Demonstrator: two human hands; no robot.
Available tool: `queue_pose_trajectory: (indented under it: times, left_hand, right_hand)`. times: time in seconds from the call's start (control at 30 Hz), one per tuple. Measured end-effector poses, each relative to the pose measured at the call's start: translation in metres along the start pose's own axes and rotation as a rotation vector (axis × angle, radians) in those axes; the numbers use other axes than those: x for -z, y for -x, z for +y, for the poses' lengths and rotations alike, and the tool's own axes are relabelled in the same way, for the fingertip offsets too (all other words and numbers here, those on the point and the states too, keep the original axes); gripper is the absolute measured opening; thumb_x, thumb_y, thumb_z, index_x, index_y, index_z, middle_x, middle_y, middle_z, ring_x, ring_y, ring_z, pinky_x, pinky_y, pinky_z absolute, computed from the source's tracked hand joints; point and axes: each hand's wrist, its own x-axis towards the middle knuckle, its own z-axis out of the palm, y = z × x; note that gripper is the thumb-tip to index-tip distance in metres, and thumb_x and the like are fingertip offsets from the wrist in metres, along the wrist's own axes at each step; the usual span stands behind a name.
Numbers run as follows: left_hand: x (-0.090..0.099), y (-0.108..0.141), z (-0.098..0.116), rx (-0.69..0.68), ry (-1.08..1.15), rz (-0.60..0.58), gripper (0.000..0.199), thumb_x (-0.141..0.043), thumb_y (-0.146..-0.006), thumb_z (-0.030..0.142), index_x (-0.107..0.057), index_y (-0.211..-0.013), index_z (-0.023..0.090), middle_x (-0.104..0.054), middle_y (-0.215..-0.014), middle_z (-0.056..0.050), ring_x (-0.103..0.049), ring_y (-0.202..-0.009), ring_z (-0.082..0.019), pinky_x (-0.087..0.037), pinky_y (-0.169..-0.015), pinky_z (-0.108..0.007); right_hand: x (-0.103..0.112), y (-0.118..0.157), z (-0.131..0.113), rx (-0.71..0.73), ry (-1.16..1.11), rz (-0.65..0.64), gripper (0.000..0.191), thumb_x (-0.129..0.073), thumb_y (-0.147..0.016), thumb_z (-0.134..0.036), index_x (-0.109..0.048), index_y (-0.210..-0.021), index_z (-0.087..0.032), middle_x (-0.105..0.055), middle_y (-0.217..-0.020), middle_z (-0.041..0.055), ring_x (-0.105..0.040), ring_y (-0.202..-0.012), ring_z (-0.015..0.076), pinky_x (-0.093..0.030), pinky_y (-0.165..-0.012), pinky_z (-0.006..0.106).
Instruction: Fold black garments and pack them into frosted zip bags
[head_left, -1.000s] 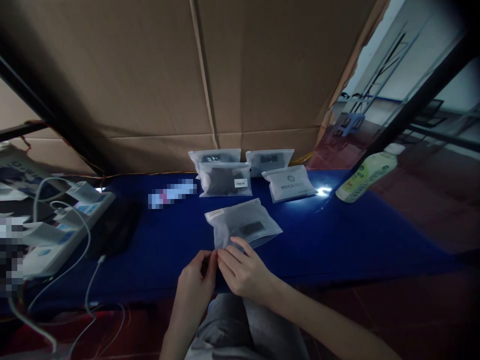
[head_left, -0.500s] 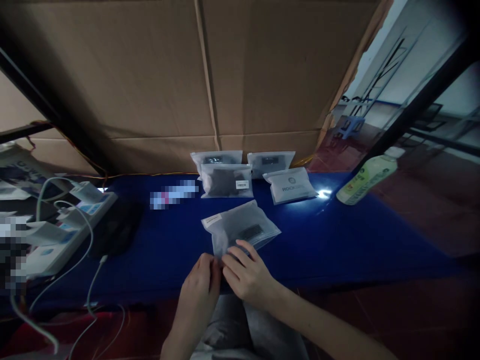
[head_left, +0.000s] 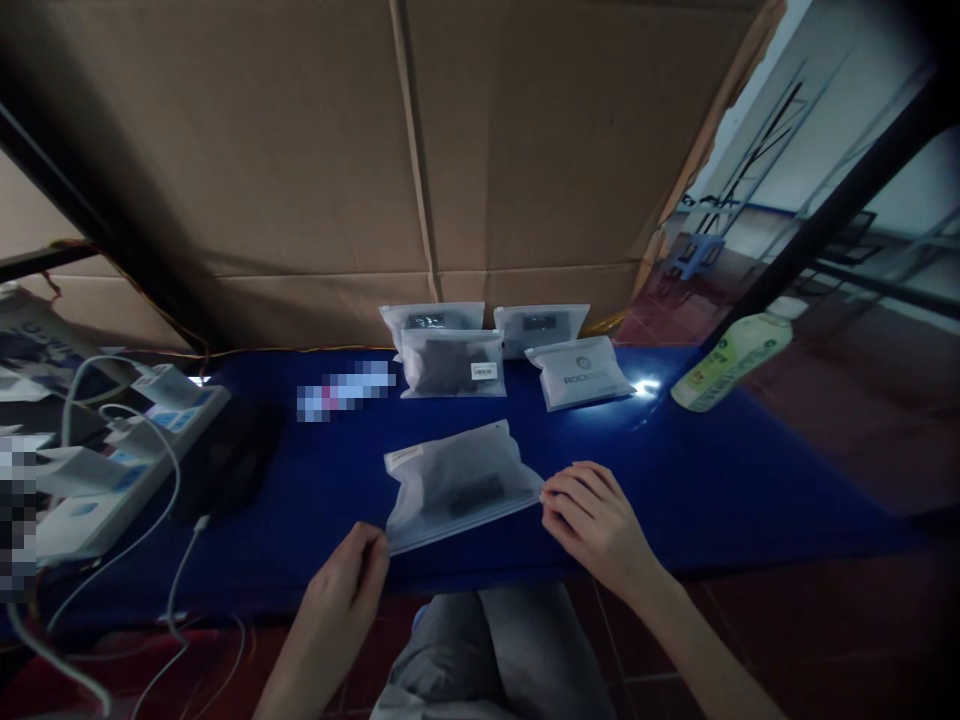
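Note:
A frosted zip bag (head_left: 457, 485) with a dark item inside lies on the blue tabletop in front of me, its zip edge toward me. My left hand (head_left: 349, 575) pinches the bag's near left corner, fingers closed. At the opposite end, my right hand (head_left: 596, 515) grips the right corner by the zip, fingers pressed together. A small pale label sits at the bag's far left corner. Beyond it stand more frosted bags: one with a barcode label (head_left: 454, 362), one with printed lettering (head_left: 579, 374), and two behind them (head_left: 541, 328).
A power strip (head_left: 142, 460) with chargers and white cables occupies the left side, beside a dark soft object (head_left: 229, 460). A green-labelled bottle (head_left: 739, 355) stands at the right by a black frame post. Cardboard (head_left: 300, 150) walls off the back.
My right hand has slid right along the zip edge to the far corner. My left hand has moved slightly left and down, and the bag now lies stretched between both hands.

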Motion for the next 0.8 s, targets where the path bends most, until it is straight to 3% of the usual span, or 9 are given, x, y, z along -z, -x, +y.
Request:
queue_pose_trajectory:
  times: [0.13,0.2,0.3,0.4,0.53,0.63,0.8]
  left_hand:
    - [0.001,-0.005,0.005,0.044,0.030,-0.001,0.030,-0.043,-0.092,0.048,-0.053,-0.078,0.023,-0.051,-0.061,0.004,-0.050,-0.053,-0.014,-0.043,-0.054,-0.023]
    - [-0.001,-0.007,0.012,0.055,0.076,0.006,0.030,-0.044,-0.092,0.048,-0.054,-0.080,0.023,-0.053,-0.064,0.003,-0.053,-0.056,-0.014,-0.045,-0.056,-0.023]
    - [-0.007,-0.008,0.023,0.045,0.163,0.035,0.029,-0.040,-0.096,0.045,-0.057,-0.087,0.023,-0.062,-0.074,0.001,-0.060,-0.069,-0.015,-0.050,-0.066,-0.024]
    - [-0.019,-0.007,0.026,0.004,0.176,0.051,0.031,-0.031,-0.101,0.038,-0.059,-0.107,0.024,-0.069,-0.101,-0.004,-0.066,-0.096,-0.017,-0.052,-0.087,-0.030]
    - [-0.042,-0.006,0.016,-0.270,-0.166,0.056,0.031,-0.039,-0.098,0.030,-0.055,-0.124,0.023,-0.065,-0.127,-0.007,-0.058,-0.121,-0.023,-0.041,-0.108,-0.048]
    - [-0.055,-0.004,0.010,-0.465,-0.429,0.107,0.033,-0.041,-0.097,0.025,-0.057,-0.125,0.021,-0.058,-0.136,-0.010,-0.053,-0.128,-0.026,-0.038,-0.110,-0.053]
    - [-0.057,-0.002,0.011,-0.487,-0.553,0.133,0.035,-0.040,-0.097,0.023,-0.057,-0.127,0.020,-0.057,-0.138,-0.010,-0.054,-0.127,-0.026,-0.044,-0.106,-0.050]
  right_hand:
    - [-0.001,-0.007,-0.007,-0.011,0.004,-0.126,0.012,-0.053,-0.088,-0.011,-0.063,-0.093,-0.014,-0.068,-0.104,0.0114,-0.063,-0.096,0.0221,-0.051,-0.086,0.040]
    - [-0.009,-0.012,-0.013,0.006,0.038,-0.201,0.023,-0.052,-0.090,-0.017,-0.061,-0.111,-0.012,-0.063,-0.122,0.0165,-0.060,-0.107,0.0258,-0.051,-0.087,0.041]
    - [-0.024,-0.019,-0.018,0.028,0.115,-0.273,0.039,-0.048,-0.093,-0.016,-0.052,-0.132,-0.013,-0.056,-0.136,0.0152,-0.056,-0.117,0.0275,-0.049,-0.090,0.041]
    - [-0.034,-0.030,-0.014,0.018,0.176,-0.268,0.045,-0.042,-0.092,-0.006,-0.051,-0.136,-0.015,-0.060,-0.133,0.0112,-0.056,-0.115,0.0261,-0.046,-0.090,0.041]
    - [-0.038,-0.060,0.002,0.003,0.229,-0.216,0.045,-0.039,-0.092,-0.003,-0.054,-0.132,-0.015,-0.066,-0.122,0.0108,-0.060,-0.102,0.0245,-0.043,-0.084,0.039]
    - [-0.040,-0.096,0.020,-0.020,0.273,-0.234,0.040,-0.038,-0.093,-0.005,-0.056,-0.128,-0.015,-0.069,-0.113,0.0106,-0.061,-0.093,0.0239,-0.041,-0.080,0.038]
    - [-0.056,-0.155,0.047,-0.093,0.204,-0.370,0.027,-0.037,-0.100,-0.018,-0.063,-0.108,-0.020,-0.071,-0.094,0.0056,-0.062,-0.084,0.0207,-0.036,-0.076,0.034]
